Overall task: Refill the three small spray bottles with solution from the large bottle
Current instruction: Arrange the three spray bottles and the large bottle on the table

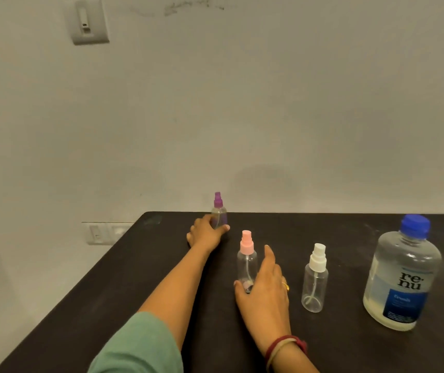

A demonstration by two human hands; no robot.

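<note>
Left arm: one sleeve (140,345), muted green, plain soft fabric, loose cut, its hem around the elbow. The forearm below it and the left hand (204,234) are uncovered.

Right hand (265,289): one ring (285,286), gold-coloured and narrow (which finger carries it cannot be told from this angle).

Right wrist: two items worn together. A red band (296,341), thick and thread-like, bulkier on the outer side. Touching it, on the elbow side, a thin cord (272,358), pale tan.
</note>
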